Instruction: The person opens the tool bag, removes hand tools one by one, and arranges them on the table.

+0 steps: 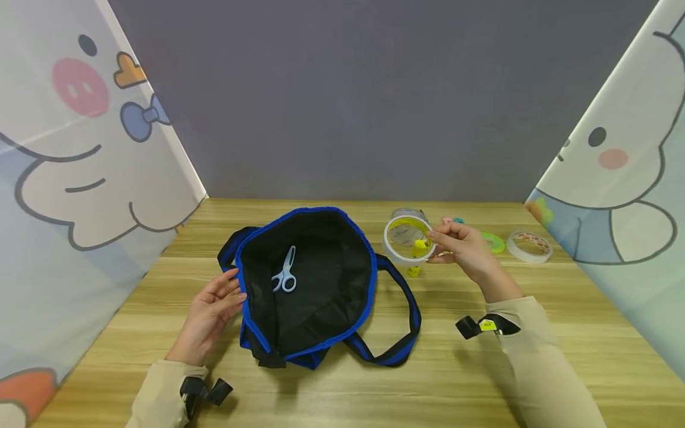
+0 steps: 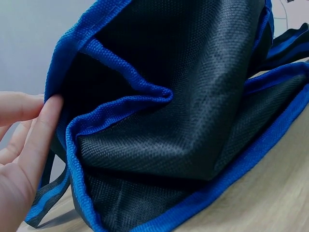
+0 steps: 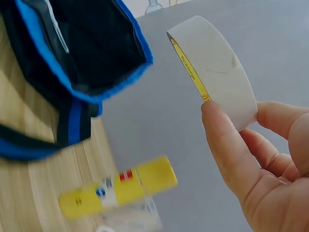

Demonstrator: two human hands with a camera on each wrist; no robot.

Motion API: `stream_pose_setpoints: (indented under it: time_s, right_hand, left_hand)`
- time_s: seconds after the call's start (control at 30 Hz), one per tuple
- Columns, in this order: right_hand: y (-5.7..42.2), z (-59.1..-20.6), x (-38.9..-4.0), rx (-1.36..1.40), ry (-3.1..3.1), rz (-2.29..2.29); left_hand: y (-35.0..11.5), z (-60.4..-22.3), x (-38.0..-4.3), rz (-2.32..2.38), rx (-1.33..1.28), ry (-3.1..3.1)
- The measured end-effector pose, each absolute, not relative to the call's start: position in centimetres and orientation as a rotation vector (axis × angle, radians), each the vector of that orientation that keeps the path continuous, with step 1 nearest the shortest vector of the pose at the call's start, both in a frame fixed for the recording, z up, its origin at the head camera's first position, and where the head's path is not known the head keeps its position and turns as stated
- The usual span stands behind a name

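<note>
A black bag with blue edging (image 1: 332, 291) stands with its mouth wide, and light blue scissors (image 1: 287, 273) lie inside it. My left hand (image 1: 206, 312) pinches the bag's left rim between thumb and fingers. In the left wrist view, a fold of the blue edging (image 2: 120, 104) bends inward beside that hand. My right hand (image 1: 468, 252) holds a roll of white tape (image 3: 219, 70) by its edge, raised to the right of the bag. Behind and below the roll stands a yellow glue stick (image 3: 120, 188), partly seen through its ring in the head view.
Another tape roll (image 1: 409, 212) is partly hidden behind the held one. Farther right lie a green tape roll (image 1: 493, 242) and a white tape roll (image 1: 530, 247). Small pink and teal things show behind my right hand. A bag strap (image 1: 404, 351) loops over the table (image 1: 342, 398).
</note>
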State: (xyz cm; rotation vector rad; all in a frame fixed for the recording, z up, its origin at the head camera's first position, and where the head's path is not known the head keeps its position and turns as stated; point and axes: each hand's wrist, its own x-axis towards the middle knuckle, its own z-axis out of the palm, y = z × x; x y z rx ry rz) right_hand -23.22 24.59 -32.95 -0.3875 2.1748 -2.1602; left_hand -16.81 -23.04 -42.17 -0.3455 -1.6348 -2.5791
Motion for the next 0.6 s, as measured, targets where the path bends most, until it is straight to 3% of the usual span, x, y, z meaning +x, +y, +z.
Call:
stream_pose_setpoints:
  time_s: [0.6]
  right_hand:
    - [31.4,-34.6,-21.1,-0.325,2.17,-2.243]
  left_hand:
    - [-22.9,-42.1,-16.9,-2.57,-0.338,-1.652]
